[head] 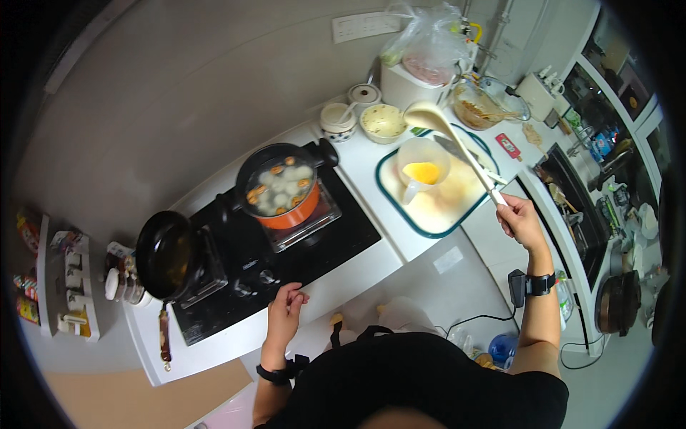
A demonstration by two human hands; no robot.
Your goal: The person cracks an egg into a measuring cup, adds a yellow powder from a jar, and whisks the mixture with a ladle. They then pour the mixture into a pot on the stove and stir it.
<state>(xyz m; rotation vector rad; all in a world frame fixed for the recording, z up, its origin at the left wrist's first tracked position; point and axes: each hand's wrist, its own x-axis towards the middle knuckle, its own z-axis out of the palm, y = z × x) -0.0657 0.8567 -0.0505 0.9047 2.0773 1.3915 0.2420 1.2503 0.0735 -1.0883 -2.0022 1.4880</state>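
Observation:
My right hand grips the white handle of a cream-coloured ladle, held up over the counter with its bowl pointing away from me. Below it, a translucent measuring jug with yellow liquid, apparently beaten egg, stands on a white cutting board with a dark green rim. My left hand, holding nothing, hovers by the front edge of the cooktop, its fingers loosely bent. An orange pot on the far burner holds white balls and orange-brown pieces in liquid.
A black frying pan sits on the left burner, its handle over the counter edge. Behind the board are a patterned bowl, a lidded jar and a glass bowl. A knife lies on the board. The sink is rightward.

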